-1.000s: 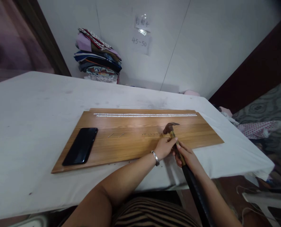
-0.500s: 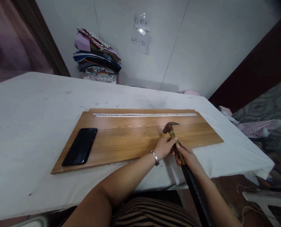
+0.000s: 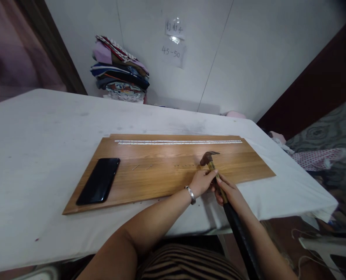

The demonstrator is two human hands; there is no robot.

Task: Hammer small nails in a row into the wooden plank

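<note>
A claw hammer [image 3: 209, 156] with a rusty head slants over the right half of the wooden board [image 3: 149, 182]. My right hand [image 3: 229, 192] is closed round its handle, below the head. Higher up, just under the head, my left hand [image 3: 201, 181] grips the same handle with the thumb lying across it; its other fingers are partly hidden. Left of the hammer head, a short row of small nails or marks [image 3: 184, 165] runs along the board. Two loose nails lie further left, one nail [image 3: 135, 167] beside another nail [image 3: 149, 167].
A black phone [image 3: 98, 181] lies on the board's left end. Two white measuring strips [image 3: 179, 142] run along its far side. The board rests on a white-covered table [image 3: 44, 155]. Folded cloths [image 3: 120, 70] are stacked by the wall, under paper notes [image 3: 173, 44].
Almost nothing differs. Both hands and the hammer have shifted very slightly, with the head a touch further left.
</note>
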